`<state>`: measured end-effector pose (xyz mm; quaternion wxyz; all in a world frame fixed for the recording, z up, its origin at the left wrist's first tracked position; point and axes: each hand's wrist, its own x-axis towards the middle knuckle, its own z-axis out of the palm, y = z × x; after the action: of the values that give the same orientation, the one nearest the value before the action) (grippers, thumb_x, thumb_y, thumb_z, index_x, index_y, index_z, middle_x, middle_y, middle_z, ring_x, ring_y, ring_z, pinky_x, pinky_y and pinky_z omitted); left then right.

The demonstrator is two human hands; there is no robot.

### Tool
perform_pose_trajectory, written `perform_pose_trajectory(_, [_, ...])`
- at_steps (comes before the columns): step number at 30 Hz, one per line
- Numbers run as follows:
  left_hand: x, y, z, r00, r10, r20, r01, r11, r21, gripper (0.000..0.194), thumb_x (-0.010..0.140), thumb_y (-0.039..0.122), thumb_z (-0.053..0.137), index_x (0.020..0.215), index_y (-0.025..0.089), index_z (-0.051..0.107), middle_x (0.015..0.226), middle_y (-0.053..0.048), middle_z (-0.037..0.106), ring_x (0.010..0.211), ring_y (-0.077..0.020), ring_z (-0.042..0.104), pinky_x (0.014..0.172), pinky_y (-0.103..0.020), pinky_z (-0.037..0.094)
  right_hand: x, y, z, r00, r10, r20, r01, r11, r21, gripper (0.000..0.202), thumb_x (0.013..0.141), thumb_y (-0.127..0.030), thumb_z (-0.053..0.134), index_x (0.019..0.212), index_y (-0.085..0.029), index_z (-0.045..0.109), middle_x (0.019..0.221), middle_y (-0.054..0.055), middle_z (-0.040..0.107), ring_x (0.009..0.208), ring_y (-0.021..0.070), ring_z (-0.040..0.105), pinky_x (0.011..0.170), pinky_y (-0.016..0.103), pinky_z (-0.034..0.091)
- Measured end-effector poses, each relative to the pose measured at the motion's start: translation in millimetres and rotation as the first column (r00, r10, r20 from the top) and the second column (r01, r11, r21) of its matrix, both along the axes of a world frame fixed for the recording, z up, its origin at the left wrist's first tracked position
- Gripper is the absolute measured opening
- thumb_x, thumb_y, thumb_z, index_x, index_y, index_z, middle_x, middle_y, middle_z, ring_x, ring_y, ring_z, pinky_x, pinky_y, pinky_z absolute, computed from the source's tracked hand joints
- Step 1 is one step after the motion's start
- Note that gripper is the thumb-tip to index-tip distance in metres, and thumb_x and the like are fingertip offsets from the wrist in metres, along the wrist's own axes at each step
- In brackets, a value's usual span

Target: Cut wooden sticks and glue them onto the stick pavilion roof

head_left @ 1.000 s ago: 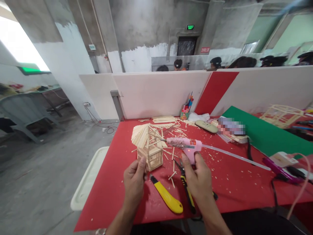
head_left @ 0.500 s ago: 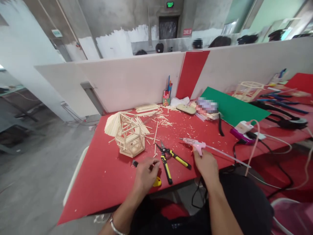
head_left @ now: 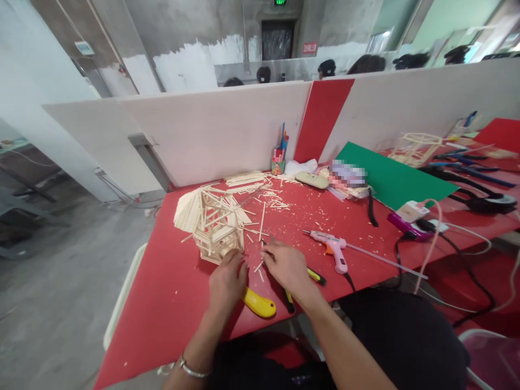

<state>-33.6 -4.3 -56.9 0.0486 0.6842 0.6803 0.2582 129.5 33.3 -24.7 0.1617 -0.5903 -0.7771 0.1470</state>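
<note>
Surface (head_left: 158,314): red, shavings scattered across its right half.
Stick pile (head_left: 186,210): pale, fanned out behind and left of the model.
Model (head_left: 215,227): open frame of thin wooden sticks, many-sided, standing upright at the left of the surface; my fingers are at its near side.
Left grip (head_left: 227,279): fingers curled at the model's near right edge; just moved up here from over the knife. Whether it grasps the frame or only rests by it, I cannot tell.
Knife (head_left: 259,304): yellow handle, partly behind my left grip.
Loose sticks (head_left: 259,266): short lengths lying between my two grips.
Right grip (head_left: 287,265): fingers bent over the pliers, among the loose sticks. It has let go of the glue gun; I cannot tell whether it now pinches anything.
Pliers (head_left: 316,276): black and yellow, mostly hidden under my right grip.
Glue gun (head_left: 331,242): pink, lying on its side, nozzle to the left; held half a second ago, now released. I judge gluing paused, with both grips free for model and sticks.
Glue stick (head_left: 385,262): clear, jutting from the gun's back.
Power strip (head_left: 406,227): purple, far right, white plug in it.
</note>
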Motion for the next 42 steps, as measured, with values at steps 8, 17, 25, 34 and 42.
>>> perform_pose_trajectory(8, [-17.7, -3.4, 2.3, 0.999, 0.044, 0.014, -0.042, 0.992, -0.115, 0.028, 0.085, 0.021, 0.051, 0.106, 0.021, 0.069, 0.116, -0.009, 0.067, 0.095, -0.0258, 0.066, 0.079, -0.037, 0.051, -62.9, 56.8, -21.5, 0.991, -0.04, 0.129, 0.05, 0.996, -0.072, 0.02, 0.083, -0.02, 0.055, 0.095, -0.01, 0.067, 0.101, 0.02, 0.064, 0.093, 0.0265, 0.064, 0.073, 0.032, 0.048])
perform_pose_trajectory(17, [-25.3, -18.5, 26.8, 0.696, 0.004, 0.718, -0.059, 0.997, 0.051, 0.017, 0.077, 0.027, 0.061, 0.086, 0.017, 0.072, 0.077, -0.006, 0.07, 0.065, -0.0168, 0.064, 0.06, -0.027, 0.051, -31.4, 9.2, 11.3, 0.996, 0.038, -0.081, -0.047, 0.993, -0.111, 0.024, 0.092, -0.022, 0.04, 0.093, -0.015, 0.063, 0.085, 0.007, 0.069, 0.078, 0.0146, 0.064, 0.07, 0.023, 0.047])
perform_pose_trajectory(25, [-22.1, -23.3, 66.5, 0.222, 0.088, 0.971, 0.022, 0.995, -0.096, 0.029, 0.063, 0.034, 0.078, 0.081, 0.013, 0.07, 0.056, 0.001, 0.061, 0.038, -0.0055, 0.046, 0.037, -0.017, 0.033, -30.5, -24.5, 49.3, 0.753, 0.296, -0.587, -0.272, 0.953, 0.132, 0.021, 0.088, -0.017, 0.047, 0.092, -0.022, 0.067, 0.089, 0.002, 0.067, 0.083, 0.0136, 0.061, 0.076, 0.026, 0.047])
perform_pose_trajectory(34, [-37.6, -31.6, 70.7, 0.174, -0.024, 0.984, -0.144, 0.988, 0.05, 0.02, 0.07, 0.034, 0.074, 0.076, 0.016, 0.068, 0.051, 0.004, 0.056, 0.041, -0.0049, 0.043, 0.038, -0.015, 0.033, -71.4, -36.0, 60.2, 0.68, 0.365, -0.635, -0.324, 0.928, 0.186, 0.02, 0.089, -0.021, 0.052, 0.097, -0.024, 0.07, 0.09, 0.001, 0.071, 0.081, 0.0129, 0.064, 0.074, 0.024, 0.05])
perform_pose_trajectory(42, [-46.4, -32.1, 76.6, 0.191, -0.063, 0.979, -0.13, 0.988, 0.089, 0.019, 0.076, 0.033, 0.069, 0.082, 0.015, 0.071, 0.068, -0.001, 0.064, 0.042, -0.0054, 0.049, 0.039, -0.017, 0.039, -86.5, -42.1, 60.1, 0.673, 0.354, -0.65, -0.259, 0.935, 0.242, 0.017, 0.085, -0.018, 0.056, 0.092, -0.025, 0.07, 0.089, -0.001, 0.072, 0.082, 0.0123, 0.066, 0.074, 0.022, 0.051])
